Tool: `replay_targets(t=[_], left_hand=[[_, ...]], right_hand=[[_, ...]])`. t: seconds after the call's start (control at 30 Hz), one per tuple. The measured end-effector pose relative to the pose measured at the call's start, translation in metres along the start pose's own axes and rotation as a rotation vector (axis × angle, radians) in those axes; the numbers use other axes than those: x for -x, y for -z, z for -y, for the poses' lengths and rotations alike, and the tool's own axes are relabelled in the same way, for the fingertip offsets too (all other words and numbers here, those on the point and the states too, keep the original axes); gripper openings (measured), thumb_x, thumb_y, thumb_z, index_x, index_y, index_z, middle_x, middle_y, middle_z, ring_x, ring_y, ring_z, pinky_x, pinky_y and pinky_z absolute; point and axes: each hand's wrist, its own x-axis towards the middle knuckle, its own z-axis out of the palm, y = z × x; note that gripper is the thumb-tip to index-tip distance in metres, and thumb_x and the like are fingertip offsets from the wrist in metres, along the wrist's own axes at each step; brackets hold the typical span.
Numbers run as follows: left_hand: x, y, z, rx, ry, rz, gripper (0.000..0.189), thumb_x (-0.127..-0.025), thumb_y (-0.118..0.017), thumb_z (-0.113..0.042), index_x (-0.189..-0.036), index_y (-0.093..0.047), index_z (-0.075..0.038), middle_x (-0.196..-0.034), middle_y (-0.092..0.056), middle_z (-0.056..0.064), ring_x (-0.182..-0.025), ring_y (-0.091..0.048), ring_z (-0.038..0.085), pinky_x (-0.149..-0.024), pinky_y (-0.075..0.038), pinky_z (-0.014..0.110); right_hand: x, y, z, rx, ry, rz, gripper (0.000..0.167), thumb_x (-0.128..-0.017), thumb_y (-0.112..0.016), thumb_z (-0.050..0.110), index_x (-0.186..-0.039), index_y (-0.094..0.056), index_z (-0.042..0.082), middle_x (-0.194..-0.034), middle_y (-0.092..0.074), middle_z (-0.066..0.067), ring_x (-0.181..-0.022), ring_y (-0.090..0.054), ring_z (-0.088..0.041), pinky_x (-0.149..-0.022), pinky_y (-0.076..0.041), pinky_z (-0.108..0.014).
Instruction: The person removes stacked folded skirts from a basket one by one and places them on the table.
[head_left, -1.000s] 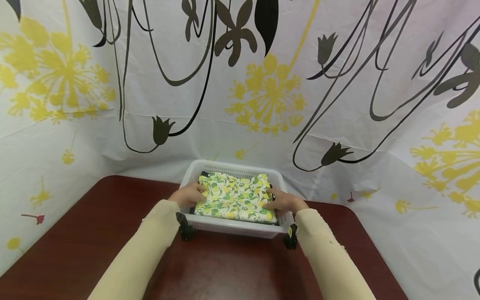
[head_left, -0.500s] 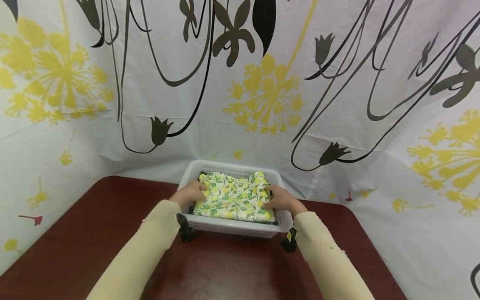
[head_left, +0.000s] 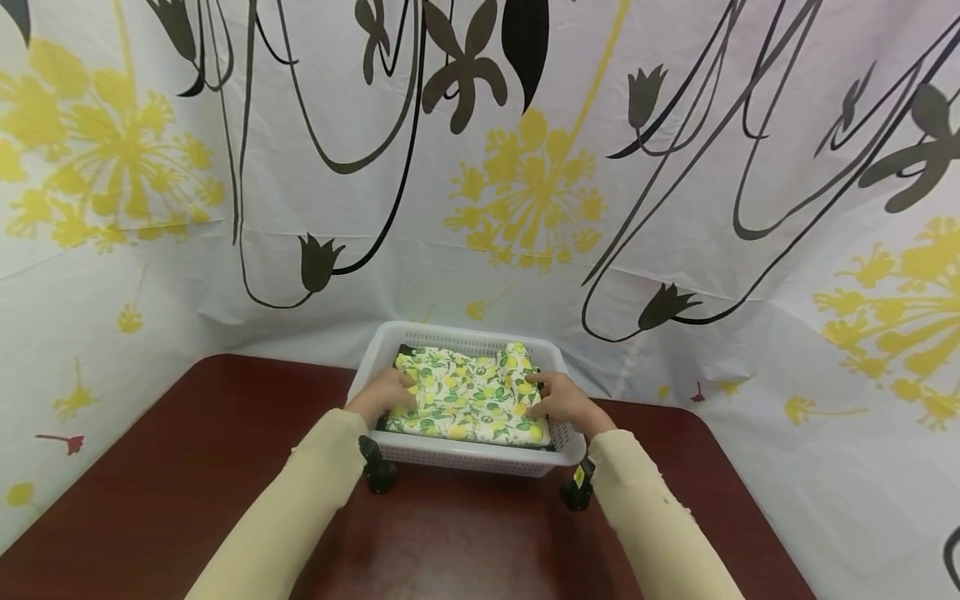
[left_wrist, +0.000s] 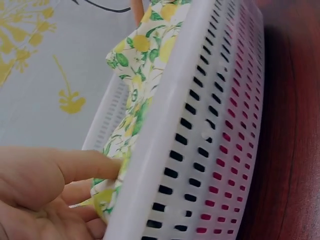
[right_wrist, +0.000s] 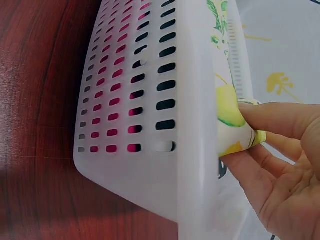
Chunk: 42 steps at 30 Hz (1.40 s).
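A folded cloth (head_left: 468, 392) printed with lemons and green leaves lies on top of the contents of a white plastic basket (head_left: 457, 451). My left hand (head_left: 384, 394) pinches its left edge, thumb above and fingers curled beneath, as the left wrist view shows. At the opposite edge my right hand (head_left: 566, 402) grips the cloth the same way; the right wrist view shows the thumb (right_wrist: 270, 114) on top of the fold. The far right corner of the cloth stands up in a small ridge. Both hands reach inside the basket's rim.
Something black (head_left: 406, 350) shows beneath the cloth, and pink shows through the basket's side holes. The basket stands at the back of a dark red wooden table (head_left: 465, 533). Behind it hangs a white flower-printed sheet (head_left: 420, 275).
My left hand and forearm have shifted slightly to the right. The cloth's far right corner has risen a little, while both hands keep hold of its edges. The basket stays in place.
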Motion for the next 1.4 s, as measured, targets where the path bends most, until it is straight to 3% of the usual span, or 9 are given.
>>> replay_targets(t=[0.13, 0.23, 0.3, 0.63, 0.9, 1.13, 1.3, 1.4], left_hand=[[0.002, -0.003, 0.001, 0.033, -0.009, -0.061, 0.052, -0.076, -0.062, 0.001, -0.126, -0.050, 0.007, -0.132, -0.044, 0.023, -0.112, -0.045, 0.032, -0.087, -0.042, 0.038], [0.002, -0.004, 0.002, 0.096, -0.023, -0.098, 0.052, -0.075, -0.060, 0.002, -0.127, -0.050, 0.006, -0.131, -0.044, 0.024, -0.101, -0.045, 0.029, -0.077, -0.042, 0.035], [0.001, -0.004, 0.003, 0.129, -0.032, -0.112, 0.053, -0.075, -0.060, 0.001, -0.127, -0.050, 0.005, -0.131, -0.045, 0.023, -0.097, -0.046, 0.027, -0.077, -0.041, 0.033], [-0.002, 0.000, 0.002, 0.295, 0.010, -0.077, 0.053, -0.075, -0.061, 0.001, -0.127, -0.051, 0.002, -0.124, -0.051, 0.020, -0.091, -0.055, 0.024, -0.075, -0.047, 0.031], [0.009, 0.009, -0.003, 0.372, -0.030, -0.035, 0.052, -0.077, -0.062, 0.000, -0.128, -0.050, 0.002, -0.118, -0.055, 0.019, -0.079, -0.058, 0.019, -0.068, -0.049, 0.030], [0.019, 0.017, -0.008, 0.388, -0.081, -0.029, 0.055, -0.080, -0.063, -0.001, -0.132, -0.045, 0.003, -0.130, -0.046, 0.022, -0.097, -0.057, 0.026, -0.077, -0.049, 0.032], [0.025, 0.023, -0.012, 0.366, -0.107, -0.033, 0.054, -0.081, -0.064, -0.004, -0.132, -0.046, 0.001, -0.136, -0.042, 0.021, -0.119, -0.044, 0.034, -0.091, -0.043, 0.040], [0.029, 0.028, -0.014, 0.361, -0.122, -0.026, 0.054, -0.081, -0.064, -0.005, -0.132, -0.046, 0.000, -0.136, -0.041, 0.020, -0.121, -0.043, 0.034, -0.094, -0.040, 0.041]], right_hand=[[0.000, -0.002, -0.003, -0.037, -0.012, -0.020, 0.061, -0.080, -0.065, -0.004, -0.136, -0.040, 0.000, -0.123, -0.044, -0.031, -0.092, -0.057, -0.030, -0.067, -0.052, -0.042], [0.001, -0.002, -0.005, -0.040, 0.003, -0.029, 0.060, -0.081, -0.064, -0.004, -0.136, -0.040, 0.001, -0.119, -0.047, -0.029, -0.088, -0.058, -0.028, -0.066, -0.052, -0.041], [0.002, -0.002, -0.006, -0.042, 0.012, -0.038, 0.060, -0.081, -0.063, -0.004, -0.136, -0.041, 0.001, -0.115, -0.049, -0.027, -0.083, -0.059, -0.026, -0.063, -0.052, -0.040], [0.016, 0.003, 0.001, -0.051, 0.073, -0.053, 0.060, -0.081, -0.062, -0.005, -0.137, -0.039, 0.002, -0.106, -0.050, -0.022, -0.062, -0.053, -0.021, -0.050, -0.048, -0.039], [0.026, 0.011, 0.007, -0.018, 0.161, -0.063, 0.059, -0.082, -0.064, -0.003, -0.136, -0.041, 0.002, -0.102, -0.050, -0.023, -0.075, -0.057, -0.025, -0.052, -0.049, -0.040], [0.032, 0.019, 0.012, -0.023, 0.251, -0.045, 0.058, -0.082, -0.064, -0.001, -0.136, -0.042, 0.003, -0.098, -0.047, -0.019, -0.078, -0.059, -0.023, -0.052, -0.051, -0.036], [0.034, 0.023, 0.017, -0.037, 0.211, -0.049, 0.060, -0.083, -0.064, -0.001, -0.138, -0.041, 0.008, -0.105, -0.046, -0.020, -0.080, -0.058, -0.024, -0.054, -0.051, -0.037], [0.036, 0.024, 0.020, -0.036, 0.214, -0.055, 0.062, -0.083, -0.064, -0.001, -0.139, -0.040, 0.007, -0.108, -0.046, -0.021, -0.082, -0.059, -0.026, -0.054, -0.051, -0.038]])
